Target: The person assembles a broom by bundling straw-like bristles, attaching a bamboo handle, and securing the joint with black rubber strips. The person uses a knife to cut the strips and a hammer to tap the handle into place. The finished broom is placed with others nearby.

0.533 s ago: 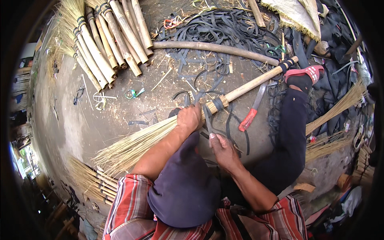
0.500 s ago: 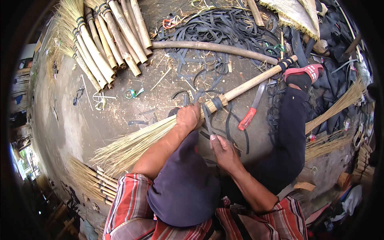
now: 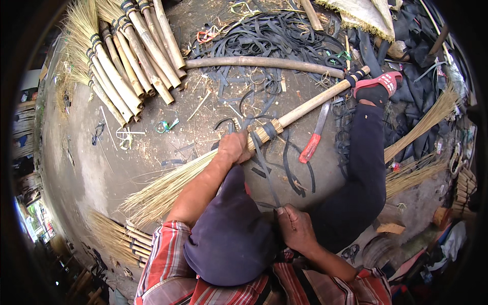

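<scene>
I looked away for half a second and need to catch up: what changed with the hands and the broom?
The right hand drew back toward the body, pulling the black strap taut from the wrapped joint; before, it sat close beside the left hand. The left hand still clamps the broom near the binding. The foot on the handle end and the red-handled knife stayed put.
</scene>
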The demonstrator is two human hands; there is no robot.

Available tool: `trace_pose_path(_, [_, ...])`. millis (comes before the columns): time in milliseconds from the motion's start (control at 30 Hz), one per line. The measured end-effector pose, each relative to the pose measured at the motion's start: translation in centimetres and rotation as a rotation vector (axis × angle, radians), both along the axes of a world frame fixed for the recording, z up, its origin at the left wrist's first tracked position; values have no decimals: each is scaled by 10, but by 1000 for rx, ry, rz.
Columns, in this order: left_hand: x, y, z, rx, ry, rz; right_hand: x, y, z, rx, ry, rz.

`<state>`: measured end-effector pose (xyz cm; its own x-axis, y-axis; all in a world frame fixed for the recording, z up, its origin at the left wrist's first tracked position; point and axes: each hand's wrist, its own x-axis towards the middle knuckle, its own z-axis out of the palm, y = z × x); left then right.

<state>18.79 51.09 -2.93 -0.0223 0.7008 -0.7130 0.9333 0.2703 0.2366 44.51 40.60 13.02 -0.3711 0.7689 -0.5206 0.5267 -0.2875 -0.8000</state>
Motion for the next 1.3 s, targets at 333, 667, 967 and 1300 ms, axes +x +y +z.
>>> trace_pose_path(333, [-4,-7,6,134,-73,-7,6,17,-39,5,-17,51])
trace_pose_path(667, [-36,-9,58,64,-942,369,11,64,-100,4,-106,216])
trace_pose_path(967, [-31,-8,63,-327,-1303,465,-50,146,-136,516,29,271])
trace_pose_path(1300, [5,-14,36,212,-194,179,-61,178,-103,605,-167,500])
